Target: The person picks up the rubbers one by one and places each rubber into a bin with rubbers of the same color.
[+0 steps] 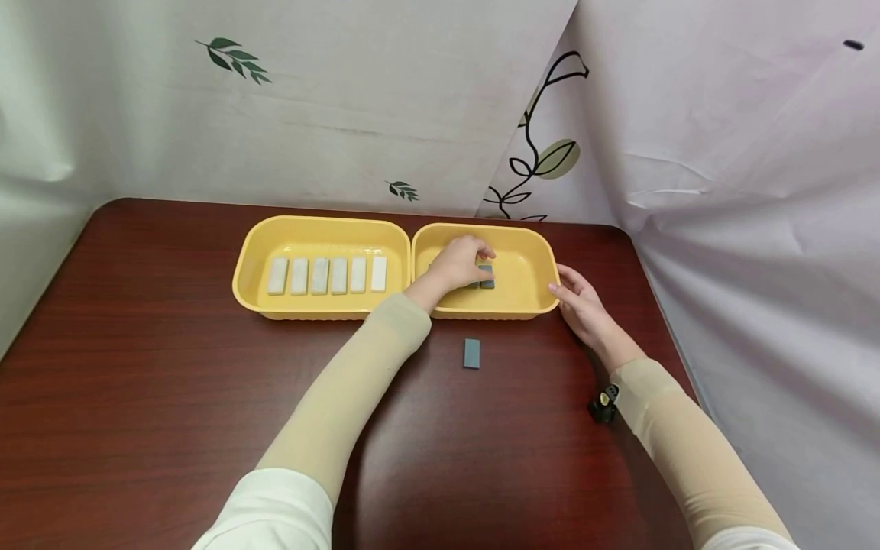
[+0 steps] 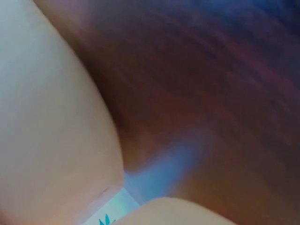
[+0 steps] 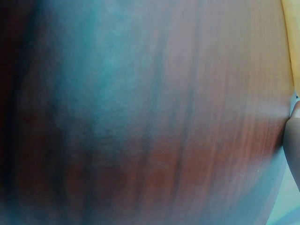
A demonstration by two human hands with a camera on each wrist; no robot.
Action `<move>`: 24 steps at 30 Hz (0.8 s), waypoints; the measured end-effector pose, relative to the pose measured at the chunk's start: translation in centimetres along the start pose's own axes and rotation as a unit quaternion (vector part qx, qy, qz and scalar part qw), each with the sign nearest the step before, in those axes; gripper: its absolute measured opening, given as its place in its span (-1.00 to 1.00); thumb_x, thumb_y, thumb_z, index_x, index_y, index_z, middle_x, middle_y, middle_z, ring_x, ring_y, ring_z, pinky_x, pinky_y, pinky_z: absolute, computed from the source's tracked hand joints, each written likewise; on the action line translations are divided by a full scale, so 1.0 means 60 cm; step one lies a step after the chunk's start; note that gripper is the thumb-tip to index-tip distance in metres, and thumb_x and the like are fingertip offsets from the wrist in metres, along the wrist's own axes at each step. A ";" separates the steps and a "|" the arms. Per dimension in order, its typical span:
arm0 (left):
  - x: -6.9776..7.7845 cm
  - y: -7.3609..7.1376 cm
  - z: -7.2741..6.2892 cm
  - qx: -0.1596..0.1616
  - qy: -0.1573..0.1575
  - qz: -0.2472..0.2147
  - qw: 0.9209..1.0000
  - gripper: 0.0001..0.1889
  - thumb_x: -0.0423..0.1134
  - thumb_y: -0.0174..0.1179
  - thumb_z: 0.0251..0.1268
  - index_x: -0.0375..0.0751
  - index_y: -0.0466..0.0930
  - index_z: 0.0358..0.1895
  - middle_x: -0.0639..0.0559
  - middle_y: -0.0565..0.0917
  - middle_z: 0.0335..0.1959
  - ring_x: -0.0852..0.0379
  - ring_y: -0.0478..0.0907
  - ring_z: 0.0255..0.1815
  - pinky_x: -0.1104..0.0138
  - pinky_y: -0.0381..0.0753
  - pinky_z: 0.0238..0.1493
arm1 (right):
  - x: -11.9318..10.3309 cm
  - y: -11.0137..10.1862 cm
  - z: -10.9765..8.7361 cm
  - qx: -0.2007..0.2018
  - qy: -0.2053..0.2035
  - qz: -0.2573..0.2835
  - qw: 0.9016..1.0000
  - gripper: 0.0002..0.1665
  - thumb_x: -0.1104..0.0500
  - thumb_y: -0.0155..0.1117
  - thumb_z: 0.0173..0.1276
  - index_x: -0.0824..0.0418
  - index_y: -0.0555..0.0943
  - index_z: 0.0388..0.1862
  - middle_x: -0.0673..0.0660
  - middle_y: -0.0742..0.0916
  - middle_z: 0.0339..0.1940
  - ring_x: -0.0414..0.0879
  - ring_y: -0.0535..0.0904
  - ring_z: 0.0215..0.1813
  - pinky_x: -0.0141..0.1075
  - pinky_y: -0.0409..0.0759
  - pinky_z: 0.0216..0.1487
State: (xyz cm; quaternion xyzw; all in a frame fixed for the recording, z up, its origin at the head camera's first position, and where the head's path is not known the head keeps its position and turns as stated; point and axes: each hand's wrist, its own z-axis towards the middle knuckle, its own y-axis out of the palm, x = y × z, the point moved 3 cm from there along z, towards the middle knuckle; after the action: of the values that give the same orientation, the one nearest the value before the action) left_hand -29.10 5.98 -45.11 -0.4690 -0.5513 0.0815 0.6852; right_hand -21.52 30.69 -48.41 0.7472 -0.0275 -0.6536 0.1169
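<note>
My left hand (image 1: 455, 263) reaches into the right yellow bin (image 1: 529, 308), its thumb and index finger apart just over a blue-grey block (image 1: 487, 282). That block lies on the bin floor, partly covered by the thumb; other dark blocks beside it are mostly hidden by the hand. At the bin's right end my right hand (image 1: 581, 304) holds the rim, thumb on top and fingers along the outer wall. One more blue-grey block (image 1: 471, 354) lies on the table in front of this bin. The left wrist view shows only blurred skin and table.
A second yellow bin (image 1: 323, 313) adjoins on the left, with several whitish blocks (image 1: 319, 276) standing in a row inside. Both bins sit on a dark red wooden table (image 1: 172, 397) near its back edge. Pale patterned cloth (image 1: 330, 114) hangs behind and at the sides.
</note>
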 end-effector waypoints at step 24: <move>0.046 -0.049 -0.084 0.034 0.062 -0.179 0.981 -0.78 -0.47 0.36 0.35 -0.40 0.74 0.02 -0.22 0.80 -0.05 -0.04 0.71 -0.07 0.36 0.72 0.05 | 0.001 0.000 -0.002 0.000 -0.002 0.000 1.000 -0.58 0.47 -0.03 0.61 0.07 0.51 0.23 -0.12 0.74 0.07 -0.30 0.66 0.12 -0.52 0.58 0.21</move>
State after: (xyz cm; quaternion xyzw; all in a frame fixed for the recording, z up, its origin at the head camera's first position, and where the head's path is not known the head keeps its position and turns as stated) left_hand -25.06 3.34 -40.81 -0.3432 -0.5795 -0.0535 0.7373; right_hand -21.41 30.71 -48.45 0.7460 -0.0277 -0.6550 0.1171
